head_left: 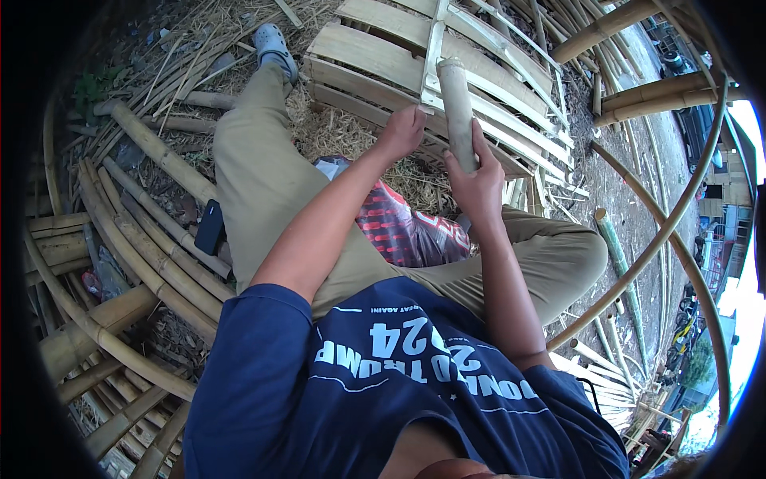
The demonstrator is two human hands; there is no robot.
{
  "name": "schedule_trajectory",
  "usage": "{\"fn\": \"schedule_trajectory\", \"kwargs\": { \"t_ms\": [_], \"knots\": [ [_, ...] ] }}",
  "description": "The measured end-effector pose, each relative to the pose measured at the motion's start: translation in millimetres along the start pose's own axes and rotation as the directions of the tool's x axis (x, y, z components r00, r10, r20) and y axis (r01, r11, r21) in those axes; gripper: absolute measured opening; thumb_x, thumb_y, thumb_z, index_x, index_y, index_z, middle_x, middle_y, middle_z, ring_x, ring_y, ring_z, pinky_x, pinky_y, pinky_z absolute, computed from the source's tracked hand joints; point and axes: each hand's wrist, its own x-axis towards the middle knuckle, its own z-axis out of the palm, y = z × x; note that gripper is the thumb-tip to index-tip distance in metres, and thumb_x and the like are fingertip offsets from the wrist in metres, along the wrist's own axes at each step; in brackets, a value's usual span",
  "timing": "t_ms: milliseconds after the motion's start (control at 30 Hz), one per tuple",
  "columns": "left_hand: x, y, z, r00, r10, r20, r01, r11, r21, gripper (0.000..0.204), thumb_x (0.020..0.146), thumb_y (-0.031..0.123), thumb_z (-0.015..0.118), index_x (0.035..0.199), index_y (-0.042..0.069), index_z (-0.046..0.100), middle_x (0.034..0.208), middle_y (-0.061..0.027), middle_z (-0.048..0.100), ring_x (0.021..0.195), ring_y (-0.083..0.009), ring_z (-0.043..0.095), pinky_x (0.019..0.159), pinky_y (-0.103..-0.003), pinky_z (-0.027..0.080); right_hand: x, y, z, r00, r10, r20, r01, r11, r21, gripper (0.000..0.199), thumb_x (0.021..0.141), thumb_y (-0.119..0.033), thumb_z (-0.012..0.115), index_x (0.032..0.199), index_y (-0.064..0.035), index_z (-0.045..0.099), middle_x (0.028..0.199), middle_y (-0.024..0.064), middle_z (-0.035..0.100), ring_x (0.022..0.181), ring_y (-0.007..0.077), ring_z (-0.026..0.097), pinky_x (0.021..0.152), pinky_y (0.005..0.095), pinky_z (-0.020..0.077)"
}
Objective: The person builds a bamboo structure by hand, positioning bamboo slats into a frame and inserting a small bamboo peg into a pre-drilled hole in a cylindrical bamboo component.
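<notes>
My right hand [477, 182] is wrapped around the lower end of a short, thick bamboo piece [456, 100], held upright with its cut end away from me. Its far end overlaps a pale slatted wooden crate [363, 60]. Close to the crate's near edge, my left hand [401, 132] is closed, its fingertips pinched together by an upright slat [433, 56]. Whatever those fingers hold, if anything, is too small to make out. Between my legs lies a red and dark patterned cloth [391, 223].
Bamboo poles [159, 152] and split bamboo lie in piles on my left, with a dark phone-like object [210, 227] beside my thigh. Shavings [339, 132] cover the ground near the crate. Curved bamboo strips [678, 211] cross on the right, near a green pole [621, 259].
</notes>
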Motion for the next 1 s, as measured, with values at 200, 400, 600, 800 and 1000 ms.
{"fn": "schedule_trajectory", "kwargs": {
  "t_ms": [200, 400, 600, 800, 1000],
  "knots": [
    [-7.9, 1.9, -10.0, 0.999, 0.017, -0.040, -0.014, 0.996, 0.087, 0.047, 0.110, 0.033, 0.044, 0.090, -0.004, 0.062, 0.071, -0.0233, 0.063, 0.068, -0.0405, 0.064, 0.069, -0.052, 0.050, 10.8, -7.1, -10.3, 0.996, -0.021, 0.082, 0.031, 0.992, -0.126, 0.076, 0.089, -0.022, 0.076, 0.158, -0.0054, 0.049, 0.109, 0.0320, 0.075, 0.105, 0.0432, 0.075, 0.094, 0.0450, 0.0564],
    [-6.0, 10.0, -6.1, 0.987, -0.155, 0.035, 0.154, 0.987, 0.043, 0.048, 0.110, 0.037, 0.045, 0.092, -0.004, 0.063, 0.077, -0.0227, 0.066, 0.072, -0.0360, 0.067, 0.071, -0.049, 0.051, 9.6, -3.8, -14.1, 0.986, -0.144, -0.090, 0.141, 0.989, -0.038, 0.076, 0.089, -0.019, 0.076, 0.159, -0.0067, 0.049, 0.108, 0.0256, 0.077, 0.099, 0.0318, 0.076, 0.091, 0.0399, 0.0570],
    [-10.3, 11.6, -7.8, 0.977, -0.210, 0.031, 0.211, 0.977, -0.033, 0.048, 0.111, 0.039, 0.046, 0.091, -0.003, 0.061, 0.072, -0.0170, 0.061, 0.065, -0.0303, 0.060, 0.068, -0.047, 0.050, 8.5, -29.5, -17.3, 0.999, 0.031, 0.031, -0.031, 0.999, 0.019, 0.077, 0.088, -0.022, 0.074, 0.158, -0.0053, 0.049, 0.111, 0.0316, 0.075, 0.106, 0.0433, 0.075, 0.094, 0.0465, 0.0564],
    [-11.9, 0.2, -13.4, 0.997, -0.075, 0.029, 0.075, 0.997, 0.024, 0.044, 0.110, 0.033, 0.045, 0.092, -0.004, 0.061, 0.073, -0.0220, 0.061, 0.068, -0.0382, 0.060, 0.071, -0.049, 0.050, 15.4, -10.6, -16.0, 0.995, 0.001, 0.096, 0.015, 0.986, -0.166, 0.076, 0.088, -0.022, 0.074, 0.158, -0.0056, 0.049, 0.109, 0.0307, 0.076, 0.105, 0.0429, 0.076, 0.093, 0.0455, 0.0567],
    [-10.6, 10.4, -5.6, 0.994, -0.023, 0.110, 0.009, 0.992, 0.123, 0.033, 0.105, 0.024, 0.053, 0.093, -0.004, 0.064, 0.090, -0.0319, 0.066, 0.088, -0.0537, 0.063, 0.076, -0.055, 0.051, 12.9, 18.4, -17.0, 0.993, -0.091, 0.081, 0.107, 0.970, -0.219, 0.072, 0.089, -0.020, 0.073, 0.157, -0.0057, 0.051, 0.105, 0.0328, 0.074, 0.101, 0.0462, 0.075, 0.090, 0.0501, 0.0561]
  ]
}}
